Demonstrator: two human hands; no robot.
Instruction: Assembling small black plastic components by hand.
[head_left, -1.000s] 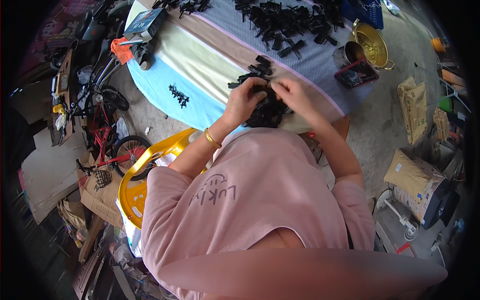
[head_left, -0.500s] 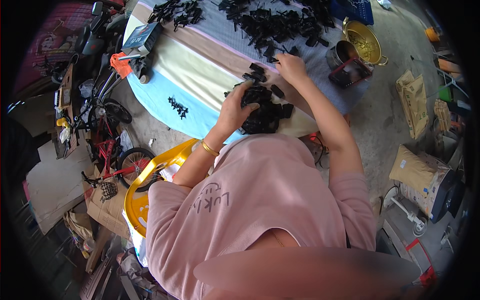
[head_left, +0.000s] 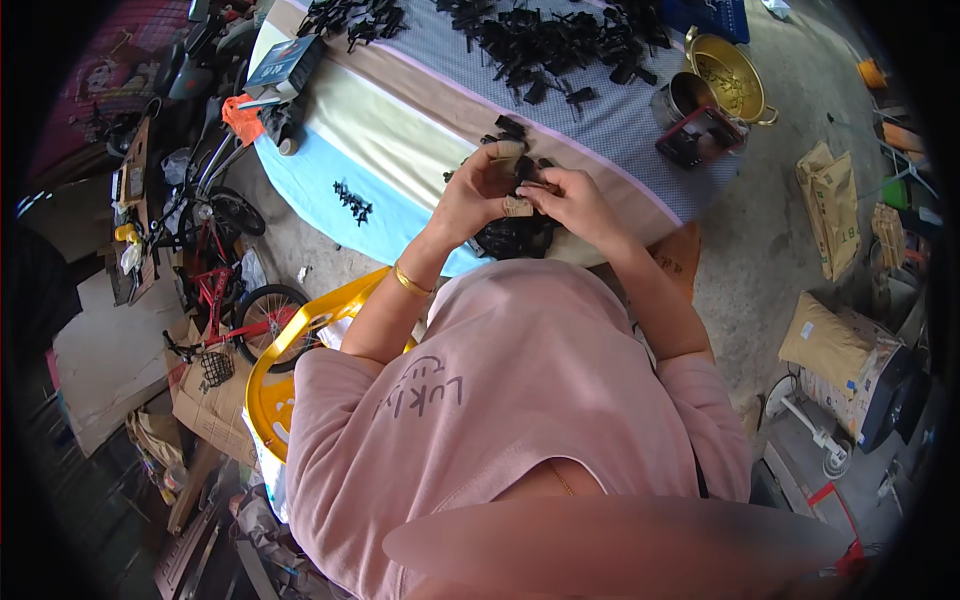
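1. Small tan flat piece [head_left: 518,206] is pinched between left hand [head_left: 482,190] and right hand [head_left: 572,200] — both closed on it.
2. Heap of black plastic parts [head_left: 512,238] lies just below the hands, on the striped cloth-covered table [head_left: 400,130].
3. Brass-coloured metal bowl [head_left: 728,80] sits well up-right.

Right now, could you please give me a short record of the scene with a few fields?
left hand: at a small tan piece, grip unclear
right hand: on the same piece
below hands: heap of black plastic parts
surface: table with striped cloth
far side: scattered black parts, brass bowl
left wrist: gold bangle
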